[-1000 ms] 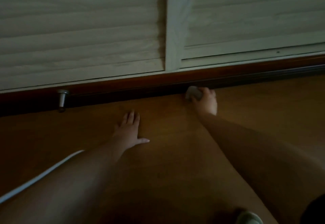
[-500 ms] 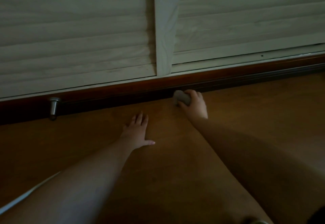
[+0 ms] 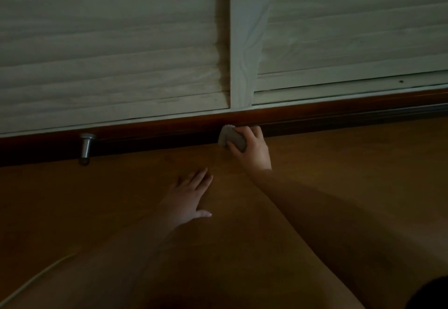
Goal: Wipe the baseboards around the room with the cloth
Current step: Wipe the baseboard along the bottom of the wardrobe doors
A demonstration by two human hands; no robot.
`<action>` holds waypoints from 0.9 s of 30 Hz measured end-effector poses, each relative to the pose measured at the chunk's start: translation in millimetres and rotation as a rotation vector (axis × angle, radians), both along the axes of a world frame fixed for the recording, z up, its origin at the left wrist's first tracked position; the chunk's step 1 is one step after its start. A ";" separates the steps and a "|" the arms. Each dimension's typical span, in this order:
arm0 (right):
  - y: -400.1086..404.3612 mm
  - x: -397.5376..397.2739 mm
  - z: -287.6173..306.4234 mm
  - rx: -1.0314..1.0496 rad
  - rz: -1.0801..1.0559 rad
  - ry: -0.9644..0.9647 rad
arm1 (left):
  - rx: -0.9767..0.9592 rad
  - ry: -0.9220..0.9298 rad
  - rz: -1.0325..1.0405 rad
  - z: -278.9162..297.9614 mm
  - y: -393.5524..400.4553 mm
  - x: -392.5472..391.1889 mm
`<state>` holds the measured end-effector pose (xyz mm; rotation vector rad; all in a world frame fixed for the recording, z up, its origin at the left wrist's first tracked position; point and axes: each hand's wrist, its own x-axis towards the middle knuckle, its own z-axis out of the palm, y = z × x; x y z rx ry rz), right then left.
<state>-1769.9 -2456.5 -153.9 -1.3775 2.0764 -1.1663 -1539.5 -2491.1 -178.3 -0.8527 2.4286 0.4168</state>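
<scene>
a: where's the cloth [image 3: 232,138]?

b: bunched into a small grey wad, pressed against the dark baseboard [image 3: 315,119] right where it meets the floor [image 3: 121,199], just below the upright post [image 3: 244,42] between the two pale slatted panels [image 3: 109,42]. the far side of it is hidden against the board, so i can't tell how much of it touches.

a: who's holding it?

b: the right hand [image 3: 252,148]. its fingers curl over the top of the wad and the thumb comes under; the fingertips themselves are lost in shadow.

a: and the other hand?

b: the left hand [image 3: 186,199] lies flat on the floor, nearer the camera and to the left, well apart from the cloth. fingers straight and close together, thumb spread out to the side, holding nothing.

a: anything else along the board?

b: a small metal door stop [image 3: 86,146] stands out from the baseboard, off to the left. its base is dark and hard to read.

a: the rest?

b: dim all over. a thin pale strip [image 3: 36,282] crosses the bottom left corner beside the left forearm; cord or edge, i can't tell. something dark [image 3: 429,294] is cut off at the bottom right corner, unrecognisable.
</scene>
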 end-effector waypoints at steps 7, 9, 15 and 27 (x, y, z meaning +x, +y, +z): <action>14.7 -40.3 -2.9 -0.016 0.044 0.039 | -0.011 -0.004 0.031 1.5 1.0 -20.5; 25.6 -62.9 1.7 0.022 0.034 0.043 | -0.007 -0.011 0.000 5.7 0.0 -26.3; 59.1 -122.8 4.0 0.229 -0.183 0.073 | -0.004 0.000 -0.047 18.1 -3.1 -61.8; 55.6 -85.7 -3.2 0.199 -0.186 0.029 | 0.069 -0.057 0.016 13.6 2.7 -104.3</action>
